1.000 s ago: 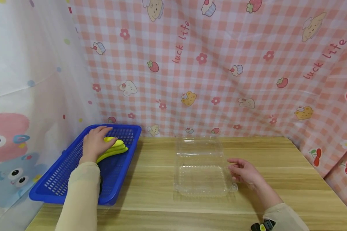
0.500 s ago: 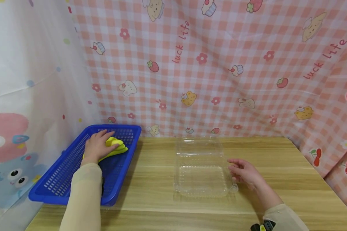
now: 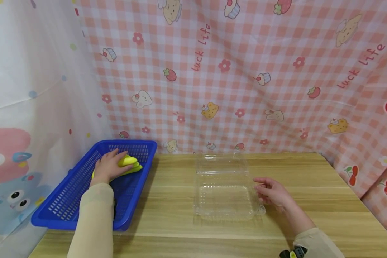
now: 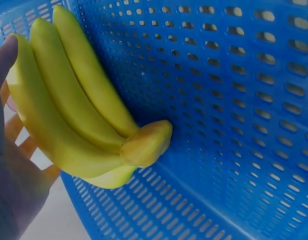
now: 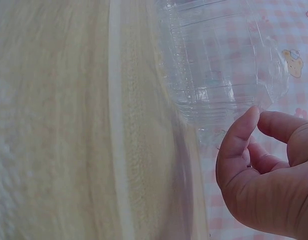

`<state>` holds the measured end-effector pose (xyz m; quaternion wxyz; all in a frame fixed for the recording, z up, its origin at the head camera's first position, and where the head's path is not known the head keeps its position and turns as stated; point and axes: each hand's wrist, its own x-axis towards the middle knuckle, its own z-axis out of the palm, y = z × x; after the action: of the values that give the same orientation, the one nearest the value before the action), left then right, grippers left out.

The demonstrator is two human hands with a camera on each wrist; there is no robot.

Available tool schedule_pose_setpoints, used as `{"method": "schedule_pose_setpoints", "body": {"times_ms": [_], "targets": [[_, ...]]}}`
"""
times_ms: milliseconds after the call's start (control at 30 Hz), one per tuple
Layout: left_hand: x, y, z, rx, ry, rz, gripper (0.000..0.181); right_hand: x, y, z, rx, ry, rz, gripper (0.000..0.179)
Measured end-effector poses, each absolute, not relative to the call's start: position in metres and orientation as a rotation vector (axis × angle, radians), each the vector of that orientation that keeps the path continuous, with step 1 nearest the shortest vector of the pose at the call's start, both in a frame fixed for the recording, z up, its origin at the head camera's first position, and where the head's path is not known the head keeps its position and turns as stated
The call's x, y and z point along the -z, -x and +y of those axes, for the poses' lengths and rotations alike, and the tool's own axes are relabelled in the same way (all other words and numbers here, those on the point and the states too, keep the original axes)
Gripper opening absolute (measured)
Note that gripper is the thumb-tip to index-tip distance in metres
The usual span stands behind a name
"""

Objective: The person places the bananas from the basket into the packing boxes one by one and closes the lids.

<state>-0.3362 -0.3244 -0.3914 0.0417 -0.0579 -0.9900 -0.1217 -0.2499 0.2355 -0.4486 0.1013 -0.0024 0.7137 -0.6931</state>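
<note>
In the head view, my left hand (image 3: 109,166) is inside the blue basket (image 3: 138,195), spread over a bunch of yellow bananas (image 3: 126,161). From the left wrist, the thumb lies against an outer banana and the other fingers pass behind the bunch (image 4: 69,105), gripping it; its stem end points toward the basket's wall. A clear plastic clamshell container (image 3: 225,200) stands with its lid raised on the table. At its right edge, my right hand (image 3: 272,193) pinches the rim between thumb and index finger, also visible in the right wrist view.
A wooden table (image 3: 174,229) carries both basket and container. Behind it hangs a pink checked curtain (image 3: 245,89), with a white printed curtain (image 3: 51,118) at the left. A small dark thing (image 3: 115,209) in the basket is mostly hidden by the left sleeve.
My left hand has shifted slightly right and down over the bananas, and its fingers now lie closer round them. The right hand and the container stay in place.
</note>
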Motion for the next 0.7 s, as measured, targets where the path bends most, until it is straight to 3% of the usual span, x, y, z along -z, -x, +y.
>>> {"method": "schedule_pose_setpoints", "body": {"times_ms": [300, 700], "targets": [[0.3926, 0.3342, -0.3263, 0.394, 0.163, -3.074, 0.080, 0.4475, 0.2493, 0.2351, 2.034, -0.002, 2.115, 0.051], [0.3945, 0.3354, -0.3268, 0.345, 0.136, -3.082, 0.067, 0.4556, 0.2514, 0.2436, 2.093, 0.145, 2.064, 0.060]]}}
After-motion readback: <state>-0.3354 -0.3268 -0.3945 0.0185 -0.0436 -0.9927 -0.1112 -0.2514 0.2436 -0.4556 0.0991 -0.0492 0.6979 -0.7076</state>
